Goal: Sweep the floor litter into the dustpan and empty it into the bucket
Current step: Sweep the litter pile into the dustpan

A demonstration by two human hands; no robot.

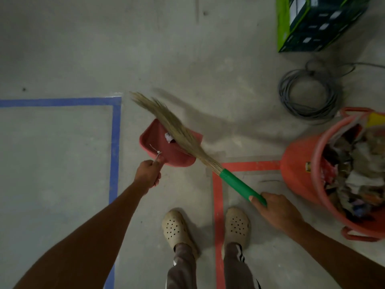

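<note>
Both hands are holding tools: the left hand [148, 173] is gripping the short handle of the red dustpan [154, 140], with the fingers curled fully around it, and the right hand [275, 207] is closing around the lower end of the broom's green handle [239, 183], with the thumb lying along it. The broom [181, 132] is slanting up to the left, and its straw bristles are crossing over the right part of the dustpan, the tips reaching past it toward the corner of the blue tape [114, 142]. A small piece of white paper [169, 137] is lying inside the dustpan, just beside the bristles. Whether the dustpan is touching the ground I cannot tell. The orange bucket [295, 174] is standing at the right, well apart from the dustpan, and mixed rubbish is filling it nearly to the rim. The floor [187, 49] is bare grey concrete with some dark spots. Red tape [217, 205] is making a corner in front of the person, one line running to the bucket and the other passing between the two beige shoes [177, 226]. Farther back on the right a grey cable [308, 97] is lying in a coil, and behind it a green and dark box [312, 24] is standing.
</note>
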